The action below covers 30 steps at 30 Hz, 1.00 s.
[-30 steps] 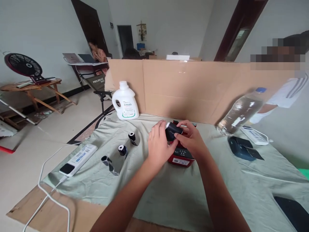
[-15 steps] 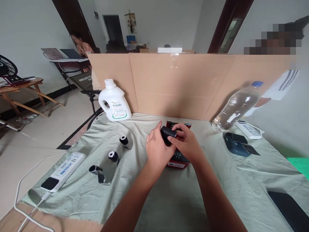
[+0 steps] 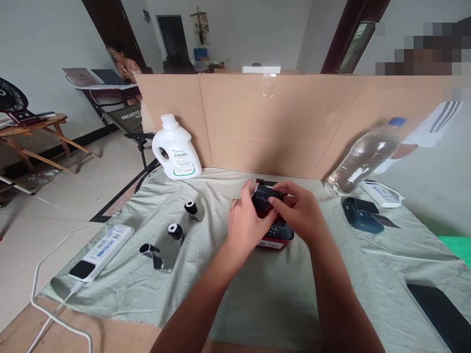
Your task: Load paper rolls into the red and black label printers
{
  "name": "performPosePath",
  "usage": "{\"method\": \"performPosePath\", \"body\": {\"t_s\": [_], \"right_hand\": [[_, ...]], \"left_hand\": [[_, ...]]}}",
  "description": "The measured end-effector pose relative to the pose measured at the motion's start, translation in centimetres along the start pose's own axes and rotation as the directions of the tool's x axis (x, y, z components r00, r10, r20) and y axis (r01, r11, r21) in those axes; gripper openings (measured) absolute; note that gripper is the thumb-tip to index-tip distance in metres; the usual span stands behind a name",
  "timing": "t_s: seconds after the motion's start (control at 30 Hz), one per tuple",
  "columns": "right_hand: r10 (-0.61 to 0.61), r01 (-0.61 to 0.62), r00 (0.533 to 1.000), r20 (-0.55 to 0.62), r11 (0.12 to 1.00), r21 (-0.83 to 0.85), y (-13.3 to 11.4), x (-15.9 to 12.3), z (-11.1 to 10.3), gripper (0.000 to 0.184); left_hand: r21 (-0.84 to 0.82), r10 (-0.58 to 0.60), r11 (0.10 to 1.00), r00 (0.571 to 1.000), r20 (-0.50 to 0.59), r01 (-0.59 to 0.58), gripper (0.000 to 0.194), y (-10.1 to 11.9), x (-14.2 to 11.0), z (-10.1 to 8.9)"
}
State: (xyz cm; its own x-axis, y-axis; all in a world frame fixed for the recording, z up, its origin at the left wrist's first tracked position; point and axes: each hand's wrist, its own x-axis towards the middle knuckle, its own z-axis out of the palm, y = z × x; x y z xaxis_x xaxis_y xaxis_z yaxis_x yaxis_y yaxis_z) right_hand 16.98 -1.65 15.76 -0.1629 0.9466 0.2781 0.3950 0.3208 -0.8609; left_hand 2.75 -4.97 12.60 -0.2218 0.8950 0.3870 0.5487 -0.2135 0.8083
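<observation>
My 2 hands are clamped on a black cylinder (image 3: 263, 197) over the red-and-black box (image 3: 282, 239).
My left hand (image 3: 246, 215) and right hand (image 3: 300, 208) grip its smooth, rounded sides; the box's white label is too small to read. "PROJEEYO" reads on the chair (image 3: 128, 117). Wrinkled green cloth (image 3: 272, 299) stretches from the box toward me, its edge overlying wood (image 3: 84, 326).

I get soft, rather dim indoor light, its source unclear to me. A broad shadow darkens the cardboard (image 3: 253, 113), another the cloth (image 3: 265, 289) in the foreground. White glints sit on the clear bottle (image 3: 364, 159). Wide-angle distortion tilts the brown door (image 3: 110, 24). I make out little detail on the black tube (image 3: 262, 197); pixel blocks mask the head of the person (image 3: 443, 125) at right.
</observation>
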Motion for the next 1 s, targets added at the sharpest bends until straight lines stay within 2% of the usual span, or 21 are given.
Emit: {"method": "performPosePath", "body": {"t_s": [0.07, 0.13, 0.17, 0.23, 0.3, 0.33, 0.43, 0.5, 0.57, 0.63, 0.73, 1.0], "right_hand": [[-0.003, 0.004, 0.998, -0.056, 1.000, 0.015, 0.1, 0.3, -1.8, 0.026], [-0.002, 0.004, 0.998, -0.071, 1.000, 0.023, 0.5, 0.5, -3.5, 0.027], [0.002, -0.001, 0.999, -0.043, 1.000, 0.018, 0.8, 0.6, -4.3, 0.027], [0.014, -0.013, 0.997, 0.073, 1.000, -0.023, 1.7, 0.9, -5.2, 0.027], [0.023, 0.002, 0.977, 0.212, 0.993, -0.115, 3.1, 1.4, -5.1, 0.024], [0.035, 0.012, 0.963, 0.267, 0.985, -0.170, 3.9, 1.6, -4.7, 0.023], [0.123, 0.013, 0.931, 0.344, 0.930, -0.367, 6.1, 2.3, -2.7, 0.026], [0.178, 0.004, 0.929, 0.325, 0.871, -0.491, 7.0, 2.7, -1.2, 0.029], [0.210, -0.004, 0.938, 0.277, 0.805, -0.594, 7.5, 2.9, 0.1, 0.030], [0.236, -0.021, 0.942, 0.239, 0.751, -0.660, 7.7, 3.1, 0.9, 0.032], [0.265, -0.014, 0.934, 0.240, 0.697, -0.717, 7.7, 3.0, 1.6, 0.034], [0.271, 0.041, 0.942, 0.200, 0.496, -0.867, 7.4, 2.6, 3.1, 0.028]], "left_hand": [[-0.172, -0.057, 0.981, 0.981, 0.184, 0.089, 0.077, 0.4, -0.1, -0.7], [-0.334, -0.074, 0.922, 0.936, 0.343, 0.195, 0.069, 0.7, -0.8, -0.8], [-0.405, -0.082, 0.879, 0.918, 0.388, 0.250, 0.063, 0.9, -1.4, -0.4], [-0.533, -0.133, 0.774, 0.912, 0.389, 0.341, 0.052, 1.0, -3.4, 1.4], [-0.644, -0.252, 0.663, 0.924, 0.287, 0.381, 0.044, 0.8, -5.9, 4.1], [-0.675, -0.314, 0.621, 0.915, 0.253, 0.399, 0.040, 0.6, -7.2, 5.5], [-0.715, -0.434, 0.478, 0.845, 0.313, 0.510, 0.043, -0.3, -10.2, 9.0], [-0.696, -0.477, 0.430, 0.799, 0.366, 0.576, 0.045, -1.0, -11.0, 10.1], [-0.675, -0.497, 0.440, 0.786, 0.367, 0.593, 0.044, -1.9, -11.2, 10.4], [-0.679, -0.486, 0.465, 0.805, 0.340, 0.568, 0.048, -2.6, -11.1, 10.5], [-0.705, -0.460, 0.477, 0.833, 0.307, 0.524, 0.054, -3.3, -10.9, 10.6], [-0.698, -0.467, 0.518, 0.847, 0.253, 0.494, 0.059, -4.1, -10.0, 10.8]]}}
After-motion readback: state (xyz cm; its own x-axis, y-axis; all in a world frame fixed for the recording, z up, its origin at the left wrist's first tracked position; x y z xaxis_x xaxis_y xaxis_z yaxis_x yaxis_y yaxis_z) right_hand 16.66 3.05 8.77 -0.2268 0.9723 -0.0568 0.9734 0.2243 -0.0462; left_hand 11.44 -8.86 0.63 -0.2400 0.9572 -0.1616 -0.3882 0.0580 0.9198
